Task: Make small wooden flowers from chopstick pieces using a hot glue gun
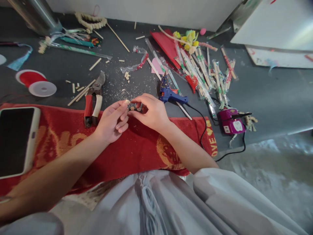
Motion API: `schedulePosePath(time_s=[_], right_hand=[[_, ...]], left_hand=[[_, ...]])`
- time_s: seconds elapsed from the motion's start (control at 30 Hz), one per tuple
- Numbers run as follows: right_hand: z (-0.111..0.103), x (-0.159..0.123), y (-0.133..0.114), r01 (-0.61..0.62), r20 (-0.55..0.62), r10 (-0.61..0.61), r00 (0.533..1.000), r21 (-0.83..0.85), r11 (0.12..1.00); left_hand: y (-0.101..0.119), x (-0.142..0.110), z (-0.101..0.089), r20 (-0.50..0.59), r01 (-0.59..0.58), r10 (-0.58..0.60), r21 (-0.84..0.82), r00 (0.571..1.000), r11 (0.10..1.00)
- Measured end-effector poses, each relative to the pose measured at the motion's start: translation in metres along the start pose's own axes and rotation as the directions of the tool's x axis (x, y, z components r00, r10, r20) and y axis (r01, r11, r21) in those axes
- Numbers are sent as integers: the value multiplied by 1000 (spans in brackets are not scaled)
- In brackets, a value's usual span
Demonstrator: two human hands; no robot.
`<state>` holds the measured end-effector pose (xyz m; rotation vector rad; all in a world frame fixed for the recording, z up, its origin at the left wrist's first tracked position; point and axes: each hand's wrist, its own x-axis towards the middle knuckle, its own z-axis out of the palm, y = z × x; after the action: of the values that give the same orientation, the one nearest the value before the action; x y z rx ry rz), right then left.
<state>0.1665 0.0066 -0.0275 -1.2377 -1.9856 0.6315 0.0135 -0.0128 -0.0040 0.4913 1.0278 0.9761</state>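
Towel: along the table's near edge
Phone: on the towel's left end
Spools: behind the phone
Pruners: left of the left hand
Glue gun: beyond the right hand
Most wrapped sticks: right of the glue gun

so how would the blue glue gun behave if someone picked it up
The blue glue gun would probably feel stiff, given its hard-looking body. Its thin black cord curves loosely, so it would likely flex and trail. The angular shape suggests little rolling.
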Motion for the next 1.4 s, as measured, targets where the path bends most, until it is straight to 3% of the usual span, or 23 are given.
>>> schedulePosePath(time_s=[0.17,0.43,0.6,0.8,0.97,1.07,1.17,1.27,1.4], right_hand=[[1,1,-2,-23,4,23,1000,-77,997],[4,3,4,-33,36,31,999,64,997],[3,2,6,69,9,-69,998,32,997],[-16,7,22,36,-147,-43,988,-50,998],[-34,11,39,-34,-292,-4,956,-123,992],[-34,10,40,-5,-233,-29,972,-143,990],[-30,8,35,30,-137,-48,989,-130,991],[-30,6,26,36,-75,-43,996,-82,996],[-33,5,15,114,12,-117,993,135,984]], left_hand=[[0,1,0,-25,13,-13,16,1000,1000],[-6,-1,-3,79,-51,46,65,996,997],[-6,-1,-2,48,-52,49,61,998,997],[-3,-2,0,6,-28,28,65,1000,997],[-12,-3,-3,42,-152,147,156,988,976],[-19,-5,-7,84,-310,299,303,951,901],[-22,-8,-10,102,-405,424,555,900,726],[-20,-10,-11,110,-440,520,692,847,572],[-17,-9,-11,104,-444,558,731,823,518]])
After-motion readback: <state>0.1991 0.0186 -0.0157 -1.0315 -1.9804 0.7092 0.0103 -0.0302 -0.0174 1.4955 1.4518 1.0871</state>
